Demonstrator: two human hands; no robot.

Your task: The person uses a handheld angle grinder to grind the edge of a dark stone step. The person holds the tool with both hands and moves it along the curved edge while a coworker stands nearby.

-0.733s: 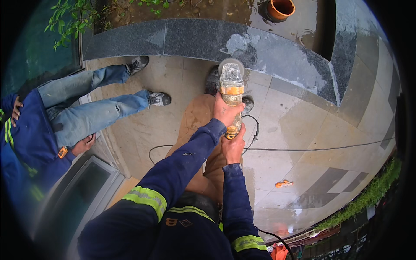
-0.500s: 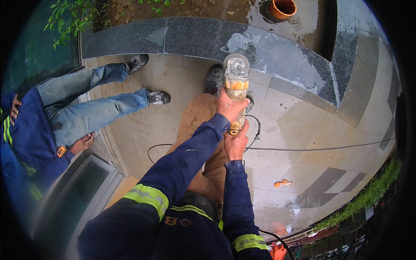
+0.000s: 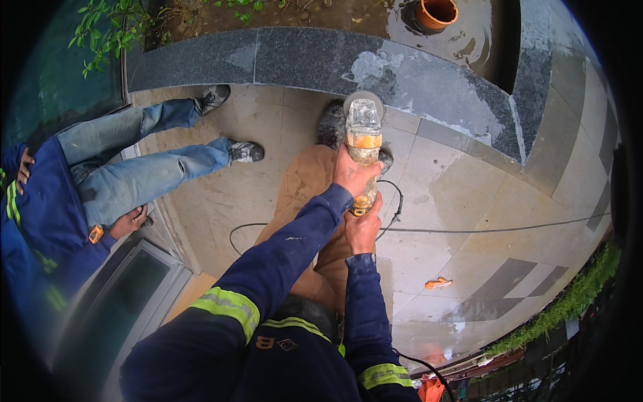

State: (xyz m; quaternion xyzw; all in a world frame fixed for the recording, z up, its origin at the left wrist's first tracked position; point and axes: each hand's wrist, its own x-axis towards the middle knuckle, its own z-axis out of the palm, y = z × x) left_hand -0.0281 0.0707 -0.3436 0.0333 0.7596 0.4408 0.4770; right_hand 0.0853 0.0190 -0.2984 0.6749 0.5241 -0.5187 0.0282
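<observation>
Both my hands are wrapped round a dusty orange-and-grey angle grinder (image 3: 364,127). My left hand (image 3: 353,171) grips the middle of its body, and my right hand (image 3: 364,226) closes on the rear end where the cord leaves. The grinder's round grey disc (image 3: 372,99) points away from me, at the near edge of a dark stone ledge (image 3: 301,59); whether it touches the stone I cannot tell. Pale grey patches mark the ledge's surface (image 3: 429,84) beyond the disc. My shoe (image 3: 331,126) stands just left of the grinder head.
A co-worker in jeans (image 3: 140,171) sits at the left, legs stretched toward the ledge. A black cord (image 3: 495,232) crosses the wet tiles on my right, near an orange-and-white scrap (image 3: 439,283). Behind the ledge, an orange pot (image 3: 436,12) stands in shallow water.
The grinder and both my hands have drawn back slightly toward me, so the disc sits a little lower against the ledge's edge. Ripples in the water have shifted.
</observation>
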